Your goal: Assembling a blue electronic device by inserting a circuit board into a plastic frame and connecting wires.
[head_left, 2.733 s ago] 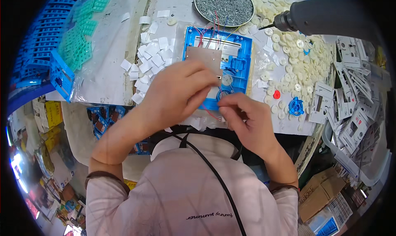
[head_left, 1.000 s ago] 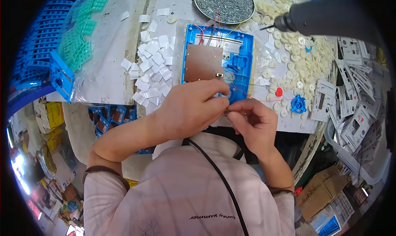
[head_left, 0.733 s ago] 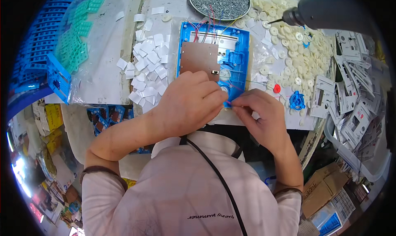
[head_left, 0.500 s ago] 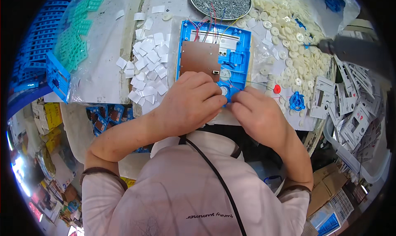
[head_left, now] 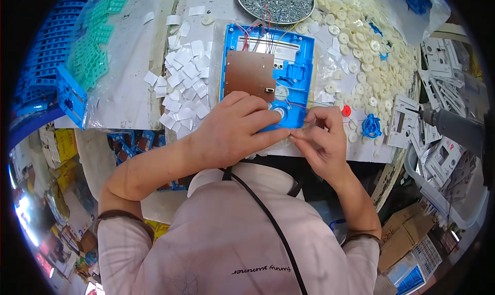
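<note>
A blue plastic case (head_left: 305,83) lies open at the table's near edge. Over its left half sits a brown circuit board (head_left: 249,73) with a small slide switch, and red, blue and yellow wires rise at its far side. My left hand (head_left: 240,127) is closed over the case's near left part, index finger by a round white piece (head_left: 281,112) and thumb reaching the near right corner. There my right hand (head_left: 325,137) pinches finger and thumb together, meeting the left thumb tip. Whatever is between those fingertips is too small to make out.
White paper squares (head_left: 188,78) lie left of the case, pale plastic discs (head_left: 363,52) right. A screw bowl (head_left: 276,3) stands behind. A power screwdriver (head_left: 456,127) hangs at right above white panels (head_left: 443,161). A blue ring part (head_left: 371,126) and red disc (head_left: 346,111) lie near my right hand.
My right hand has drawn nearer the table edge and turned, its pinch now at the case's corner. My left thumb has stretched toward it. The screwdriver has swung nearer.
</note>
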Demonstrator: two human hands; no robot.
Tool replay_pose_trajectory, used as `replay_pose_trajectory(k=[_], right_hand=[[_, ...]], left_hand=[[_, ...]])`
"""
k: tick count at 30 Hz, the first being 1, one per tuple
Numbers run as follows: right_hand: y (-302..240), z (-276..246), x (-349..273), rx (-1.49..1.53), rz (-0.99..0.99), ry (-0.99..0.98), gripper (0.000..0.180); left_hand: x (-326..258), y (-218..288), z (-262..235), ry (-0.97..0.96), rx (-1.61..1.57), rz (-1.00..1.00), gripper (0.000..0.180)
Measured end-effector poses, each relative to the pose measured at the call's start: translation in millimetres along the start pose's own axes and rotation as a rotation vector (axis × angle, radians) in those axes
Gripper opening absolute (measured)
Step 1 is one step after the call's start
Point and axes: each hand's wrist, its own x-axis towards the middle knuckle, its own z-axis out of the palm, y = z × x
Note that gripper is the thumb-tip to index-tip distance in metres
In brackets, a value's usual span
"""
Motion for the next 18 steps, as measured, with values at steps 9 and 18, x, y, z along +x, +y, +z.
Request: replay_pose_trajectory(k=[9,18], right_hand=[[4.1,-4.3,-5.1,0.16,0.151,-0.071,0.015],[-22.5,-19.0,22.0,0.114,0.543,-0.284,0.005]], left_hand=[[-2.3,-2.6,1.9,-0.064,0.089,0.105,0.04],[1.2,3.1,2.8,-0.08,0.109,0.095,0.036]])
